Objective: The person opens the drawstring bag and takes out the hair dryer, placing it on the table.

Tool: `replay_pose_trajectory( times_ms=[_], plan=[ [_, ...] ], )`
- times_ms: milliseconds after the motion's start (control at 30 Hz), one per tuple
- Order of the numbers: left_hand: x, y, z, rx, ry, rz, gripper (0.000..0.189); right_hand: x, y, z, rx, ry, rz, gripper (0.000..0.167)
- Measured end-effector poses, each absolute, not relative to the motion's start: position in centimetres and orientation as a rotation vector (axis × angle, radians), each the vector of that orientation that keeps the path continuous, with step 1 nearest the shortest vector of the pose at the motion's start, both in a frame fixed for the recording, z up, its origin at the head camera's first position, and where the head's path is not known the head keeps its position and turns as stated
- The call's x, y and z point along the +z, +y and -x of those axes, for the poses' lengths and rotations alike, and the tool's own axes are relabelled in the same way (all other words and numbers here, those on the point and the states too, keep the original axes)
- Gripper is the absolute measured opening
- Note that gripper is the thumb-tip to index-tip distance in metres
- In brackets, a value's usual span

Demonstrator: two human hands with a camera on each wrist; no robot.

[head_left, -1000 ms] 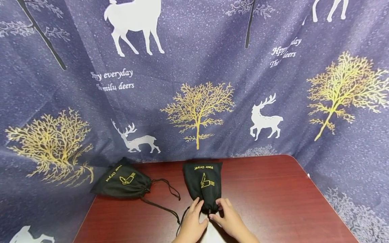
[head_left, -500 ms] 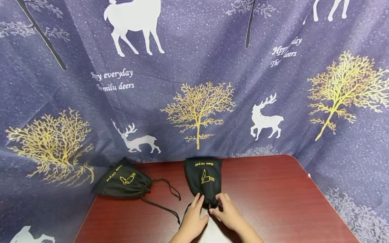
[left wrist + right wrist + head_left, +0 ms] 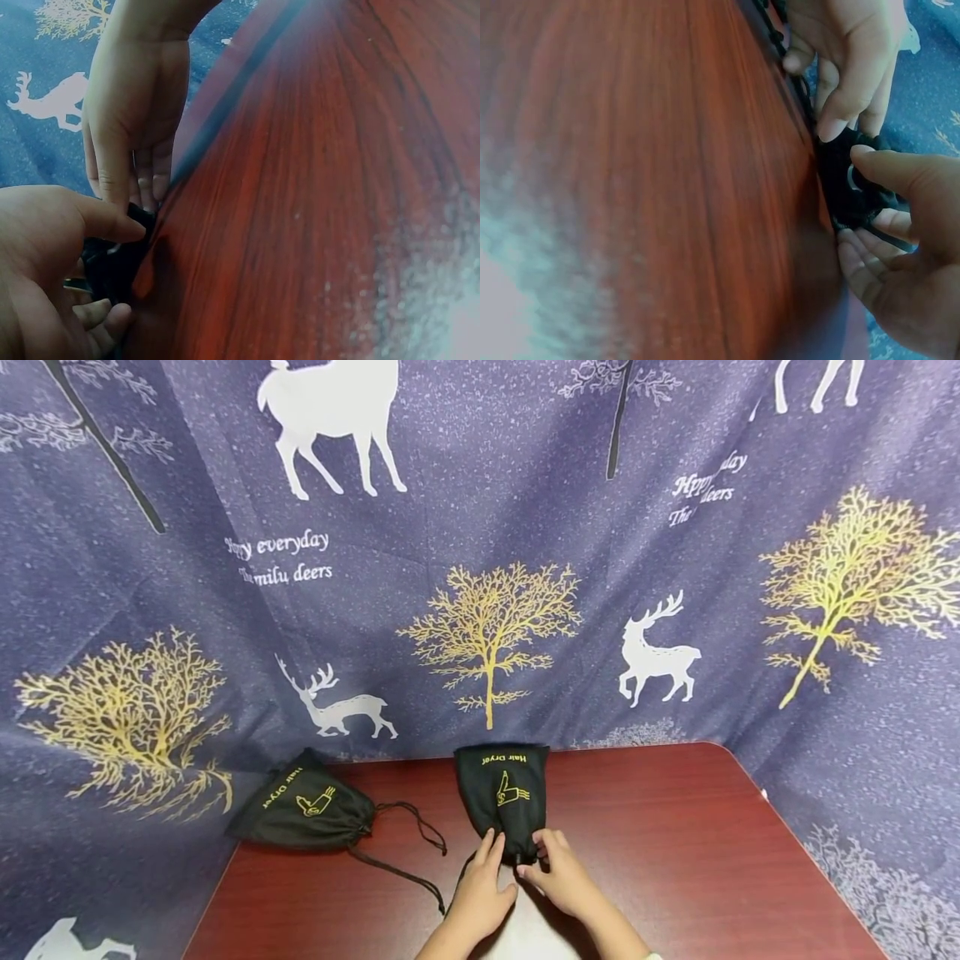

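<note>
A black drawstring bag (image 3: 506, 789) with yellow "Hair Dryer" lettering and a dryer drawing lies flat at the table's far edge, its gathered neck towards me. At the neck's left side, my left hand (image 3: 482, 893) holds the cloth with thumb and fingers. From the right side, my right hand (image 3: 564, 878) grips the same neck, with its thumb (image 3: 885, 166) on top and fingers beneath. Both wrist views show the dark neck of the bag (image 3: 112, 266) between the two hands. Part of its cord is hidden by the left hand.
A second black drawstring bag (image 3: 307, 810) with the same print lies at the left, overhanging the table's edge. Its two loose cords (image 3: 401, 875) trail to the right. A printed cloth (image 3: 480, 527) hangs behind the red-brown table (image 3: 660, 827).
The middle bag has slid a little away from me, up to the back edge, with both hands moving along with it. The left bag has stayed put.
</note>
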State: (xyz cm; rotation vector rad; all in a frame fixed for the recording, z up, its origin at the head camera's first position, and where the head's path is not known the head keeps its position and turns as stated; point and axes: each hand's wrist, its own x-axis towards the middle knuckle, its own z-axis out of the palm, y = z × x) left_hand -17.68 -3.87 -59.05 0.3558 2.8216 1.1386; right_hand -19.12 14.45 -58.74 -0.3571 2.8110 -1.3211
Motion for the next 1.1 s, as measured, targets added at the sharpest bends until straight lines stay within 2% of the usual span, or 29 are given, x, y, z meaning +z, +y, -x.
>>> replay_pose_trajectory(
  times_ms=[700, 1100],
  plan=[
    [-58.7, -3.5, 18.6, 1.137, 2.809, -0.361, 0.087, -58.7, 14.2, 20.6, -1.285, 2.832, 0.353, 0.039],
    [-59.2, -3.2, 18.6, 1.146, 2.847, -0.343, 0.091, -58.5, 13.8, 20.6, -1.287, 2.886, 0.269, 0.048]
  ],
)
